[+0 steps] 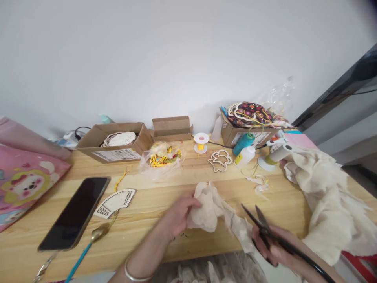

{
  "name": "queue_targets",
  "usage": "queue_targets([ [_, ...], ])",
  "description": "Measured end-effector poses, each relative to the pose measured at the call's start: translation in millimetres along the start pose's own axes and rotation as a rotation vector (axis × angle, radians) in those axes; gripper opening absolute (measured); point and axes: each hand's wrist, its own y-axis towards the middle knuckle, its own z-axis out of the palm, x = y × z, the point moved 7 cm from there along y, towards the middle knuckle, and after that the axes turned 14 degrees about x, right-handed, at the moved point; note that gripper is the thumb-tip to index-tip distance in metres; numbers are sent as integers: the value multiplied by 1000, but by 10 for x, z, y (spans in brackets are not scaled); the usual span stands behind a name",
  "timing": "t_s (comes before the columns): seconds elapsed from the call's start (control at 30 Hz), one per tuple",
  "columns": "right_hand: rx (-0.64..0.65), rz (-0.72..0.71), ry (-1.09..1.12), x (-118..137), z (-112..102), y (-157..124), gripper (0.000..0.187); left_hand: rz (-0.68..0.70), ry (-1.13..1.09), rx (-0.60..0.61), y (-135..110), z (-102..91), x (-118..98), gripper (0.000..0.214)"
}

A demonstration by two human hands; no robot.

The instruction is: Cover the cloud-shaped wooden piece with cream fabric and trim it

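Observation:
My left hand is closed on the edge of a crumpled cream cloth, pinching it between thumb and fingers. A narrow strip of the cloth runs down to the right, toward my right hand. That hand grips a pair of black scissors, whose blades are parted and point up and left. The strip's lower end passes beside the right-hand fingers; I cannot tell whether they hold it too. A larger heap of cream cloth lies to the right of the scissors.
A phone, a fan-shaped wooden piece and a spoon lie on the left. Behind stand cardboard boxes, a bag of yellow cords, a thread spool, a wooden cutout and a white bottle.

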Motion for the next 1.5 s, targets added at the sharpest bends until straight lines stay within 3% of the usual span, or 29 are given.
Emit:
queue_targets([
  [0.1, -294, -95, -186, 258, -185, 99, 33, -44, 307, -101, -7, -64, -174, 17],
  [0.17, -376, -208, -364, 492, -188, 277, 29, -112, 534, -92, 19, -28, -288, 19],
  [0.23, -353, -298, -448, 663, -127, 535, 34, -154, 738, 39, 68, 112, -380, 21],
  [0.3, -238, -346, -482, 762, -23, 816, 39, -115, 891, 191, 98, 284, -485, 18],
  [0.37, -136, -316, -458, 774, 47, 1040, 30, -71, 960, 226, 90, 347, -599, 17],
  [0.43, -121, -288, -316, 745, 39, 1154, 20, -54, 914, 122, 53, 253, -703, 28],
  [0.53, -239, -284, -15, 657, -61, 1158, 18, 22, 612, -51, -30, 4, -747, 48],
  [0.6, -310, -281, 132, 581, -94, 1132, 19, 111, 327, -98, -50, -123, -656, 49],
  [0.67, -345, -273, 244, 505, -84, 1130, 19, 229, 89, -109, -30, -175, -513, 36],
  [0.77, -375, -248, 360, 415, -49, 1156, 21, 201, -130, -85, 69, -115, -164, 26],
  [0.83, -381, -241, 347, 413, -51, 1165, 21, 213, -159, -76, 117, -38, -45, 28],
  [0.9, -376, -259, 251, 475, -102, 1154, 21, 240, -77, -101, 126, 7, -69, 30],
  [1.0, -393, -294, 59, 605, -290, 1120, 21, 312, 139, -178, 58, 14, -354, 30],
  [1.1, -428, -314, -113, 735, -494, 1096, 23, 204, 250, -157, 21, 41, -596, 25],
  [1.2, -563, -353, -177, 877, -579, 986, 26, 225, 201, -183, -6, 37, -772, 16],
  [1.27, -599, -373, -88, 922, -482, 891, 27, 271, 110, -232, 3, 15, -803, 10],
  [1.3, -546, -361, -13, 911, -370, 872, 26, 286, 54, -260, 17, 2, -790, 8],
  [1.37, -305, -315, 67, 858, -22, 878, 22, 312, -67, -312, 55, -18, -741, 8],
  [1.43, -83, -264, 19, 758, 327, 855, 17, 352, -180, -349, 85, -15, -709, 11],
  [1.5, 9, -198, -133, 618, 521, 817, 14, 398, -262, -360, 88, 18, -722, 13],
])
